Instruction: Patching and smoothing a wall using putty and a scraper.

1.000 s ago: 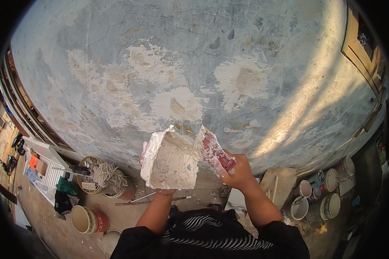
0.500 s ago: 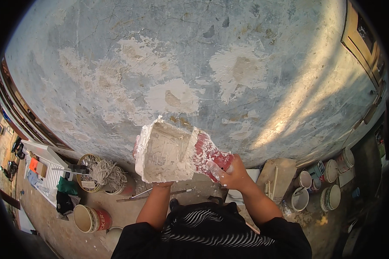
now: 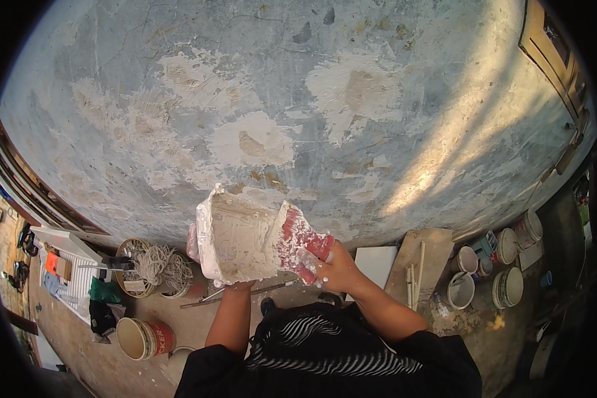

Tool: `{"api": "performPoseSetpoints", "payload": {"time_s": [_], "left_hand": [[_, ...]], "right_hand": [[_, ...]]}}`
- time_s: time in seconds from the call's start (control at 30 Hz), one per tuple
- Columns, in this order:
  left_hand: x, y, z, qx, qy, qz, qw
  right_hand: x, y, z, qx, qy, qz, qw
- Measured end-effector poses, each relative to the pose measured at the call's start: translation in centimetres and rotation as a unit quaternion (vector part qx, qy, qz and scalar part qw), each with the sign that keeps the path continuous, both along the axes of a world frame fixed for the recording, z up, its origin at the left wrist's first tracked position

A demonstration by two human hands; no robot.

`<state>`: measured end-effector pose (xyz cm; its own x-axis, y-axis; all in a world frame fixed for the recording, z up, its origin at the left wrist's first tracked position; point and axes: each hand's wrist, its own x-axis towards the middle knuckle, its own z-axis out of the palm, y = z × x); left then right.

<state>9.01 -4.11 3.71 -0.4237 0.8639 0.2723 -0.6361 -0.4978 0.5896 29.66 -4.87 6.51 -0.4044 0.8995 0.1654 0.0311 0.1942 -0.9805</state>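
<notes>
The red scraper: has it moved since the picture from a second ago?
Yes. The red scraper has moved down in the view, now sitting farther below the pale wall patch.

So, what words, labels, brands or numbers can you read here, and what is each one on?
Cream plastic bucket with a red band: large lettering, partly readable, but I won't copy it out.
White plastic bucket among those at right: any markings are too small to read.
White, paste-smeared, box-shaped tray and red, paste-coated scraper: no lettering visible.
</notes>
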Motion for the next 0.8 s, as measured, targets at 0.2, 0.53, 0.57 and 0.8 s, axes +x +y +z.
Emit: {"api": "performPoseSetpoints", "payload": {"time_s": [0.2, 0.53, 0.57, 0.8], "left_hand": [[-2.3, -2.9, -2.7, -0.007, 0.05, 0.011, 0.999], [-4.8, -3.6, -4.2, 0.005, 0.13, 0.038, 0.991], [-5.5, -3.8, -4.4, 0.008, 0.136, 0.042, 0.99], [-11.2, -3.6, -4.6, 0.029, 0.176, 0.062, 0.982]], "right_hand": [[-4.3, -0.7, -2.8, -0.229, 0.182, 0.017, 0.956], [-7.1, -1.0, -2.7, -0.414, 0.263, 0.04, 0.87], [-7.6, -1.1, -2.6, -0.423, 0.264, 0.037, 0.866], [-11.9, -2.0, -3.7, -0.448, 0.263, 0.035, 0.854]]}}
